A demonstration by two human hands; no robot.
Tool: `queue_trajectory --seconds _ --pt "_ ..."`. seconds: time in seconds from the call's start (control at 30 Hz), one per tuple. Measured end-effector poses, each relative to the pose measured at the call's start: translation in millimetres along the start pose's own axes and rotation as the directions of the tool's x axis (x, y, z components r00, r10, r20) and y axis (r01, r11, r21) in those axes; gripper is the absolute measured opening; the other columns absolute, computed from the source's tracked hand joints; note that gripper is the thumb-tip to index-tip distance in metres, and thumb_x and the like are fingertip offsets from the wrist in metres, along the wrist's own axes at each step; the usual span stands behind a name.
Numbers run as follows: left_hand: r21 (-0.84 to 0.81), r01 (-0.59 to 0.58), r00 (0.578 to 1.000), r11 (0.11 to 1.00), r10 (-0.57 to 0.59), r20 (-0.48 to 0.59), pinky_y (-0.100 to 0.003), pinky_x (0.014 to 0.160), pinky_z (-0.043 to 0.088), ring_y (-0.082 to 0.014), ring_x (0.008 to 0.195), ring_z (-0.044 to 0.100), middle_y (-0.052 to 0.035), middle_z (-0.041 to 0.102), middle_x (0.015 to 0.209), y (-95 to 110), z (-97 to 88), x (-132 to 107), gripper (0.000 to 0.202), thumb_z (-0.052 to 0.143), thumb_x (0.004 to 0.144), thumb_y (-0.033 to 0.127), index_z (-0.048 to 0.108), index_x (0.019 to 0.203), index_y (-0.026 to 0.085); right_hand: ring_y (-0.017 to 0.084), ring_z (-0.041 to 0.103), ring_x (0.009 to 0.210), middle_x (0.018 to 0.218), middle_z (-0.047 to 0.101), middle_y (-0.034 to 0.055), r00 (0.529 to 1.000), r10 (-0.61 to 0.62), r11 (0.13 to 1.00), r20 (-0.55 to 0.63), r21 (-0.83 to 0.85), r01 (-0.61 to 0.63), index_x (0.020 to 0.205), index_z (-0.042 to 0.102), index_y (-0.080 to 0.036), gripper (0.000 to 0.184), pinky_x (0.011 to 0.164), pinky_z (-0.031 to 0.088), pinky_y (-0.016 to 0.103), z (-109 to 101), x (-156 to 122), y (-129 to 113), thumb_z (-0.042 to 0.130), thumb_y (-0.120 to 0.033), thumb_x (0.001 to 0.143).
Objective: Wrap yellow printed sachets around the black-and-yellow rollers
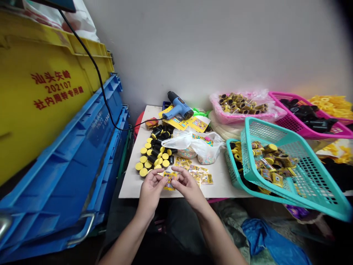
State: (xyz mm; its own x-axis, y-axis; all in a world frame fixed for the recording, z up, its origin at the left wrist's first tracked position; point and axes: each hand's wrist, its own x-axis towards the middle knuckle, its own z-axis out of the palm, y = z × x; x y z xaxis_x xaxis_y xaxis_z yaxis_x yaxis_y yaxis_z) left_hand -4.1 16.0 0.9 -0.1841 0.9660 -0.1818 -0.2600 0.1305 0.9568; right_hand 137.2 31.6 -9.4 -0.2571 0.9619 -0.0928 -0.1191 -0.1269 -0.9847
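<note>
Between both hands, near the table's front edge, is a small yellow printed sleeve (169,180). My left hand (153,186) pinches its left side. On the right side, my right hand (186,183) grips it between thumb and fingers. More flat printed sleeves (199,173) lie just beyond my right hand. Black containers with yellow lids (143,159) are grouped beyond my left hand, some upright and some on their sides. White plastic bags (190,143) holding small coloured beads rest behind the sleeves.
A blue heat gun (179,106) lies at the back on yellow cards (200,124). Turquoise baskets (249,165) with wrapped containers overhang the table's right front. Pink baskets (295,127) stand behind. Stacked blue crates (63,162) and a yellow crate (55,73) flank the left; a black cable (102,84) crosses there.
</note>
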Motion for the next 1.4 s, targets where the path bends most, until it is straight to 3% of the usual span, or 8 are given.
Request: queue_trajectory --seconds 0.2,0.3,0.43,0.6,0.77,0.9,1.03,1.4 --pt "0.103 0.126 0.982 0.987 -0.139 0.131 -0.030 0.065 0.054 -0.0197 0.067 0.069 -0.0017 0.071 0.066 6.5 -14.2 4.5 0.049 0.074 0.064 0.040 0.060 0.103 0.015 0.010 0.043 0.055 0.060 0.042 -0.0077 0.999 -0.024 0.997 -0.034 -0.076 0.021 0.101 0.053 -0.022 0.031 0.056 0.036 0.025 6.0 -0.2 8.9 0.064 -0.036 0.077" --pt "0.140 0.055 0.998 0.989 -0.054 -0.008 -0.030 0.064 0.054 -0.0219 0.072 0.069 -0.0056 0.073 0.074 7.1 -31.0 15.0 0.040 0.078 0.058 0.040 0.064 0.084 0.014 0.013 0.046 0.057 0.060 0.044 -0.0060 0.989 -0.081 0.966 -0.125 -0.253 0.047 0.104 0.055 -0.021 0.032 0.059 0.038 0.027 -11.8 11.3 11.4 0.062 -0.038 0.077" --pt "0.187 -0.023 0.987 0.982 0.052 -0.150 -0.028 0.065 0.055 -0.0201 0.074 0.069 -0.0049 0.072 0.075 10.0 -53.2 23.8 0.033 0.079 0.056 0.036 0.063 0.076 0.014 0.023 0.052 0.078 0.074 0.056 0.0041 0.894 -0.266 0.700 -0.360 -0.710 -0.077 0.095 0.061 -0.019 0.023 0.073 0.040 0.037 -39.4 31.9 18.5 0.061 -0.033 0.076" --pt "0.157 -0.019 0.992 0.987 0.038 -0.118 -0.029 0.061 0.055 -0.0192 0.066 0.069 -0.0016 0.071 0.065 15.1 -57.4 19.3 0.061 0.076 0.063 0.032 0.053 0.117 0.014 0.024 0.053 0.090 0.091 0.060 0.0090 0.943 -0.332 0.545 -0.001 -0.816 0.191 0.090 0.057 -0.020 0.013 0.083 0.040 0.038 -12.4 36.9 32.6 0.054 -0.031 0.084" --pt "0.212 -0.044 0.986 0.976 0.077 -0.148 -0.027 0.063 0.055 -0.0186 0.068 0.069 -0.0068 0.075 0.076 11.7 -57.7 17.1 0.028 0.074 0.066 0.033 0.070 0.085 0.013 0.023 0.053 0.088 0.092 0.058 0.0099 0.952 -0.265 0.506 0.156 -0.817 0.275 0.097 0.053 -0.017 0.019 0.078 0.044 0.036 29.0 34.6 48.0 0.054 -0.020 0.078" --pt "0.211 -0.065 0.978 0.975 0.104 -0.180 -0.029 0.060 0.057 -0.0204 0.067 0.069 -0.0066 0.075 0.074 11.4 -65.9 17.7 0.028 0.076 0.062 0.036 0.073 0.078 0.014 0.023 0.055 0.096 0.102 0.059 0.0101 0.961 -0.268 0.672 0.075 -0.700 0.242 0.106 0.053 -0.019 0.032 0.083 0.044 0.037 23.7 29.0 42.0 0.054 -0.017 0.074" --pt "0.202 -0.073 0.982 0.977 0.106 -0.158 -0.034 0.071 0.059 -0.0230 0.074 0.071 -0.0071 0.076 0.078 11.2 -67.4 16.5 0.025 0.076 0.061 0.036 0.074 0.072 0.014 0.018 0.061 0.078 0.089 0.062 0.0042 0.990 -0.095 0.981 -0.106 -0.180 0.075 0.096 0.052 -0.021 0.028 0.072 0.048 0.033 11.0 18.9 14.2 0.064 -0.032 0.074" --pt "0.110 -0.010 1.000 0.994 0.012 -0.020 -0.028 0.064 0.058 -0.0181 0.068 0.069 -0.0042 0.075 0.073 13.5 -55.5 14.1 0.025 0.079 0.059 0.037 0.075 0.072 0.016 0.011 0.060 0.058 0.068 0.059 -0.0034 0.988 0.070 0.997 0.140 0.024 -0.074 0.091 0.052 -0.019 0.032 0.060 0.047 0.026 7.1 9.2 -8.1 0.070 -0.038 0.073"
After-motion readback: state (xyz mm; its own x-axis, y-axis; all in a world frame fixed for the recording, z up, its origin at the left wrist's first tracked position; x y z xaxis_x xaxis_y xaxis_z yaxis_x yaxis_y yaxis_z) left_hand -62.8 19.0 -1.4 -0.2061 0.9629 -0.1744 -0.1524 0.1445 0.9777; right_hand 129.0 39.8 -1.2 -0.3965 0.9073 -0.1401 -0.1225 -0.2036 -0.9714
